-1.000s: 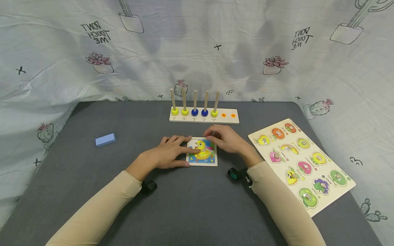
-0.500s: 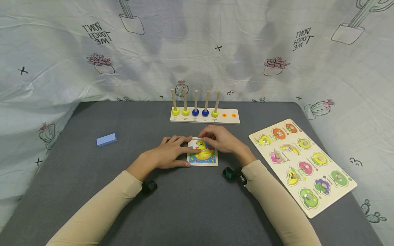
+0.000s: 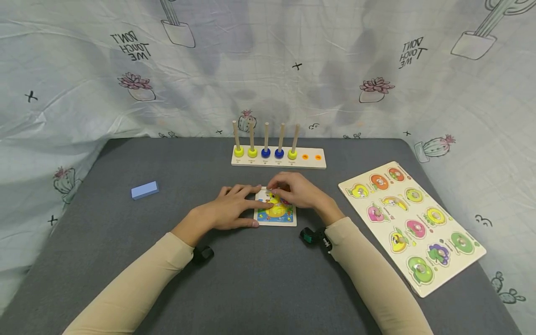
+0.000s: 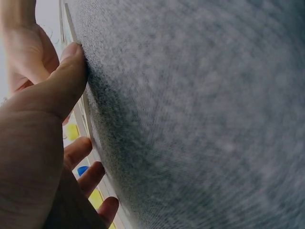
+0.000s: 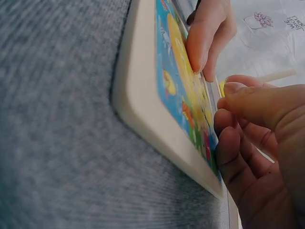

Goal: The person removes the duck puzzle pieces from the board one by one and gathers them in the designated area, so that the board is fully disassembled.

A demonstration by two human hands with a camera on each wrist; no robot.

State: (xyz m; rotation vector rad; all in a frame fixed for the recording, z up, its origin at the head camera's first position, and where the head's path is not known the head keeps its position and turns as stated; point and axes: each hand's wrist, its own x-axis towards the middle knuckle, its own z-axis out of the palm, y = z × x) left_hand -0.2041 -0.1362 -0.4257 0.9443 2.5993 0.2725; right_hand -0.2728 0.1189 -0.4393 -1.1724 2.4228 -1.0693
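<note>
A small jigsaw puzzle (image 3: 276, 217) with a yellow duck picture in a pale frame lies mid-table. My left hand (image 3: 236, 207) is spread along its left side, index finger across the duck and thumb at the near left corner. In the left wrist view, the left thumb (image 4: 71, 71) lies along the frame's edge. My right hand (image 3: 299, 190) is over the puzzle's far part, fingers bent. In the right wrist view, the right thumb (image 5: 248, 98) meets the index fingertip close to the picture; I cannot tell if a piece is between them. This hand hides the puzzle's upper right.
Behind the puzzle stands a peg board (image 3: 272, 162) with upright pegs and yellow and blue rings. A large fruit knob puzzle (image 3: 364, 214) lies at the right, beside the right forearm. A blue block (image 3: 144, 190) sits at the left. A printed cloth (image 3: 268, 56) hangs behind the table.
My right hand has moved left along the puzzle's far edge, from its upper right corner towards its upper middle. The left hand has stayed in place.
</note>
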